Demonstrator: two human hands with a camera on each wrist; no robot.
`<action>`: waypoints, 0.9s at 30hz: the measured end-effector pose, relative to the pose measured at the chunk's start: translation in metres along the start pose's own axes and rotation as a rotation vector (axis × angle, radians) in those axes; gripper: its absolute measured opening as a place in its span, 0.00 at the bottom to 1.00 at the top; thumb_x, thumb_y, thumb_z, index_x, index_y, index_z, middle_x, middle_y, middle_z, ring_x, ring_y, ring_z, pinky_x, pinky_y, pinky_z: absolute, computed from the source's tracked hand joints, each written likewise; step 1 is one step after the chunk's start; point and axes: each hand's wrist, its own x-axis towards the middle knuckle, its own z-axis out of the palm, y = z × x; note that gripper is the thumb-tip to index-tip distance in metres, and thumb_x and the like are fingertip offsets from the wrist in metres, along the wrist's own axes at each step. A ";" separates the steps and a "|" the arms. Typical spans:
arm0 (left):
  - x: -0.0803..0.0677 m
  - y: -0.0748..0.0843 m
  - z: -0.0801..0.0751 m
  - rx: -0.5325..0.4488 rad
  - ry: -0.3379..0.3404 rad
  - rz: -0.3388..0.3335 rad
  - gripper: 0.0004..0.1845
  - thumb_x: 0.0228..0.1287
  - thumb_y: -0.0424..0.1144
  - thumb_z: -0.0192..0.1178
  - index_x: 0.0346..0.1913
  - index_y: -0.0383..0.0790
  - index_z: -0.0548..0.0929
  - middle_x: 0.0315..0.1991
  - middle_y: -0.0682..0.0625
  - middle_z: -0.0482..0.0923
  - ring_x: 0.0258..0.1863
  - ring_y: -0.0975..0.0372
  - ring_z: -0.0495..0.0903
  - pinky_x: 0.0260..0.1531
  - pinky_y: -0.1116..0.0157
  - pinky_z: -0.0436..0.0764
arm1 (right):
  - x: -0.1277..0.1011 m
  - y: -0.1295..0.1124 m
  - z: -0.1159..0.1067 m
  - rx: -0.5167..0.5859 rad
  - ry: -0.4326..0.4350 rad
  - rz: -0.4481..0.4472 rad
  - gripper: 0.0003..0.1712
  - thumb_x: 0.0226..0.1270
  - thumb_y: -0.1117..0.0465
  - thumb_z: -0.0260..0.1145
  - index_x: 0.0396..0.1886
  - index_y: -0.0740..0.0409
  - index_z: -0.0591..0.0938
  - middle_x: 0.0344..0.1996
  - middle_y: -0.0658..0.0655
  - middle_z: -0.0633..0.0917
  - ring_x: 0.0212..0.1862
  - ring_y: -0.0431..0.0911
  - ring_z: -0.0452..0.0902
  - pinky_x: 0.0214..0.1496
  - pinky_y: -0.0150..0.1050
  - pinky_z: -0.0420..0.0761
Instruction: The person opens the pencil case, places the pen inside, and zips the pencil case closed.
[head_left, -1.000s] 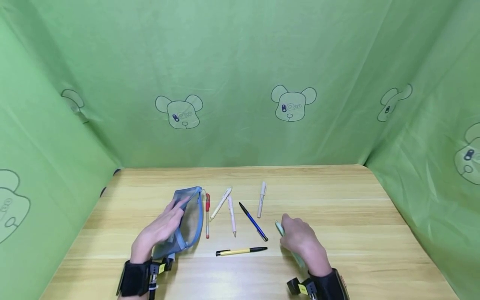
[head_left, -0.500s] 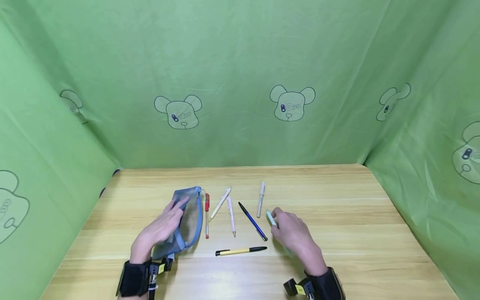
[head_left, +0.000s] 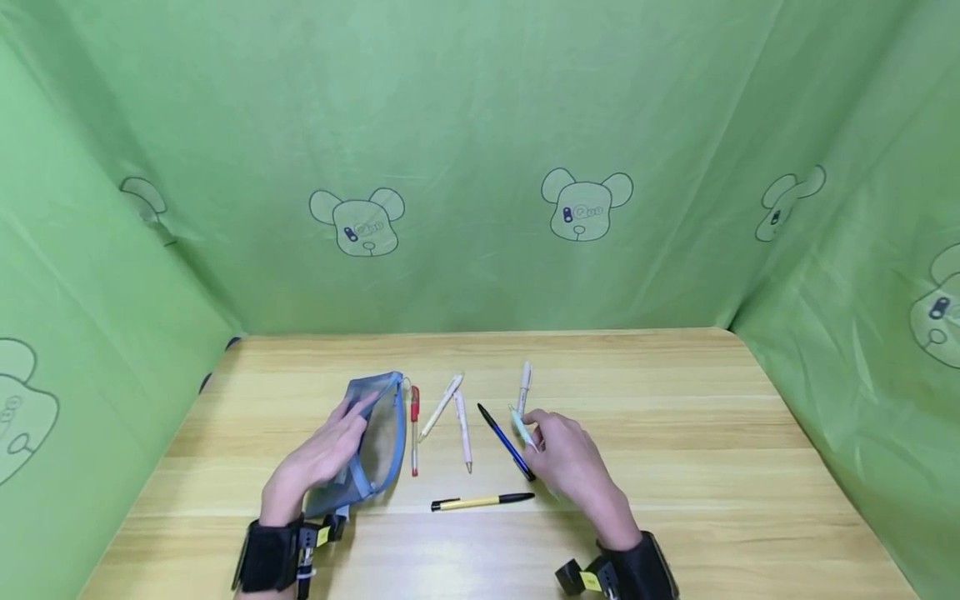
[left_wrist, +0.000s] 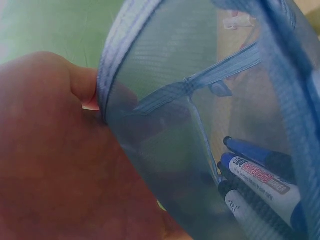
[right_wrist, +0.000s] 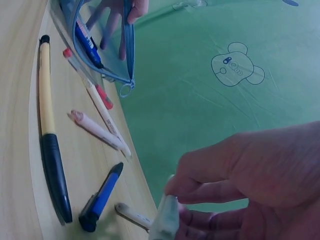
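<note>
My left hand (head_left: pixel 339 440) grips the rim of a blue mesh pouch (head_left: pixel 382 433) and holds its mouth wide toward the pens. In the left wrist view the pouch (left_wrist: pixel 200 100) holds blue and black markers (left_wrist: pixel 257 175). My right hand (head_left: pixel 536 427) pinches a pale mint pen (head_left: pixel 521 423) just above the blue pen (head_left: pixel 505 440). The right wrist view shows the fingers (right_wrist: pixel 215 175) curled round that mint pen (right_wrist: pixel 165 220).
On the wooden table (head_left: pixel 675 433) lie a red pen (head_left: pixel 414 429), a cream pen (head_left: pixel 441 407), a pink-white pen (head_left: pixel 463 432), a white pen (head_left: pixel 524 385) and a yellow-black pen (head_left: pixel 482 502). Green cloth walls (head_left: pixel 480 167) close in three sides.
My right hand has carried the mint pen left and away from me, from the table's right part to above the blue pen. The left hand and pouch have stayed still.
</note>
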 end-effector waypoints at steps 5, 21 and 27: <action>0.000 0.002 0.000 0.002 -0.012 -0.014 0.31 0.83 0.43 0.23 0.82 0.33 0.49 0.82 0.34 0.41 0.80 0.37 0.35 0.74 0.36 0.40 | 0.002 -0.001 0.004 0.022 0.075 -0.048 0.23 0.58 0.72 0.71 0.55 0.64 0.84 0.25 0.46 0.79 0.25 0.40 0.71 0.24 0.33 0.73; 0.000 0.002 0.001 -0.011 -0.027 -0.036 0.31 0.83 0.43 0.23 0.82 0.35 0.48 0.82 0.32 0.38 0.80 0.37 0.33 0.74 0.35 0.40 | 0.018 -0.021 0.038 0.103 0.105 -0.171 0.16 0.60 0.73 0.70 0.49 0.68 0.86 0.27 0.48 0.79 0.28 0.37 0.73 0.28 0.28 0.79; 0.001 0.001 0.001 -0.001 -0.017 -0.023 0.31 0.84 0.43 0.23 0.82 0.35 0.48 0.81 0.32 0.39 0.79 0.37 0.34 0.74 0.35 0.40 | 0.027 -0.033 0.050 0.157 0.115 -0.158 0.15 0.61 0.72 0.72 0.49 0.68 0.87 0.27 0.48 0.81 0.28 0.37 0.75 0.30 0.27 0.81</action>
